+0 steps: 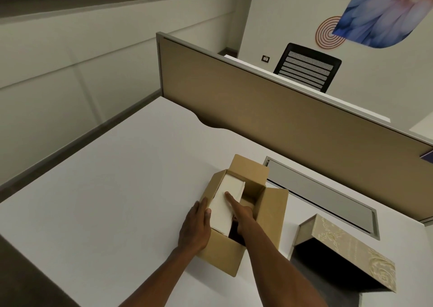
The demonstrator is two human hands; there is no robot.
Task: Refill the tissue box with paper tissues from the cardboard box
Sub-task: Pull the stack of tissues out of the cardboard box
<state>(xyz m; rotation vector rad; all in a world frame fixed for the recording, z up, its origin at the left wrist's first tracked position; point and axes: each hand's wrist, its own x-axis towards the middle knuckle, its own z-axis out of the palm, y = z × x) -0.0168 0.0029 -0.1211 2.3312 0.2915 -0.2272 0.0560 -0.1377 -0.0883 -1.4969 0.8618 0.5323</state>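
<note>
An open brown cardboard box stands on the white desk near its front middle. A white stack of paper tissues stands inside it, leaning against the left wall. My left hand rests on the box's left side, thumb touching the stack. My right hand reaches into the box, its index finger lying on the stack's top face and the other fingers down inside beside it. The beige patterned tissue box sits open at the right, its dark inside showing.
A tan partition panel runs along the desk's back edge. A grey cable flap is set in the desk behind the boxes. A black mesh chair stands beyond the partition.
</note>
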